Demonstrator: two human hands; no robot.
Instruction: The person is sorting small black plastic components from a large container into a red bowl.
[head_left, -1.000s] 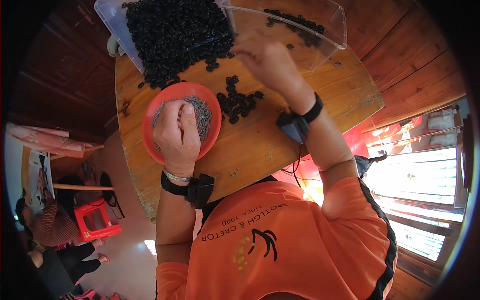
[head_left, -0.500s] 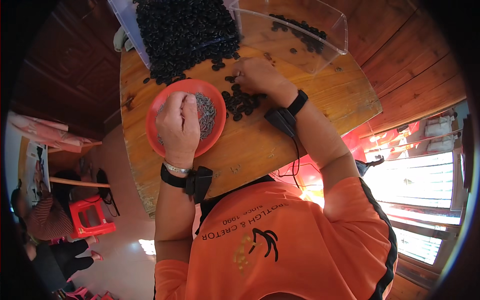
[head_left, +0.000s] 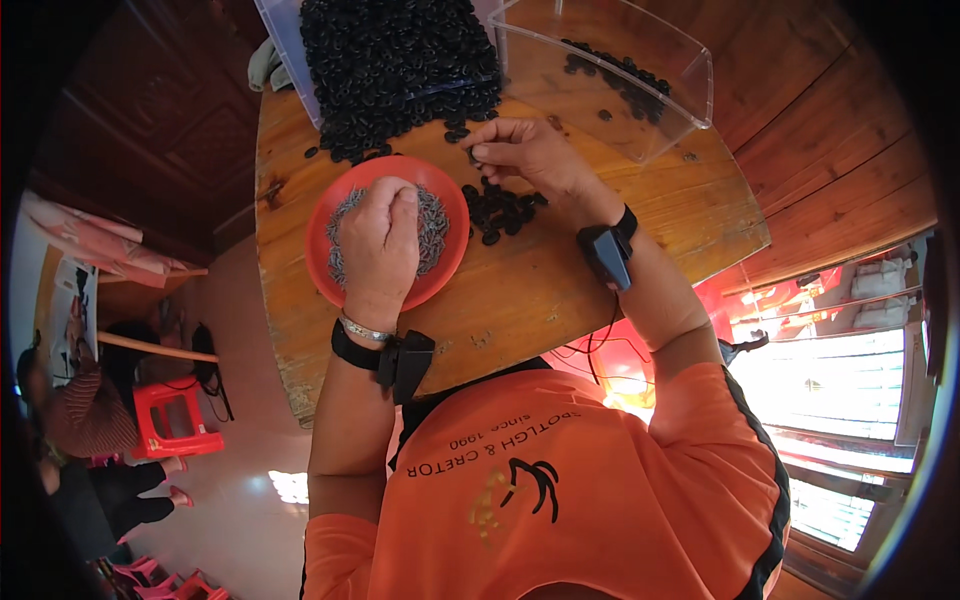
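My left hand [head_left: 380, 235] is closed above a round red bowl [head_left: 322, 205] of small grey, metal-looking pieces [head_left: 432, 235]. What its fingers hold, if anything, is hidden. To the right, thumb and forefinger of my right hand [head_left: 535, 155] pinch a small black oval piece [head_left: 474, 155]. Just below that hand lies a loose pile of similar black pieces [head_left: 498, 210], beside the bowl's right rim. Beyond the bowl, a heap of many black pieces [head_left: 395, 75] spills from a tipped translucent bin [head_left: 285, 50] onto the wooden table [head_left: 480, 320].
A clear plastic box [head_left: 690, 90] stands at the far right of the table, with black pieces [head_left: 630, 85] in it. Past the table's left edge are a red stool [head_left: 175, 420] and another person [head_left: 95, 415]. A cable [head_left: 592, 365] hangs from my right wrist device.
My right hand has turned and lifted from beside the small pile, and a black piece now shows between its fingertips. My left hand remains closed over the bowl. The whole view has shifted slightly.
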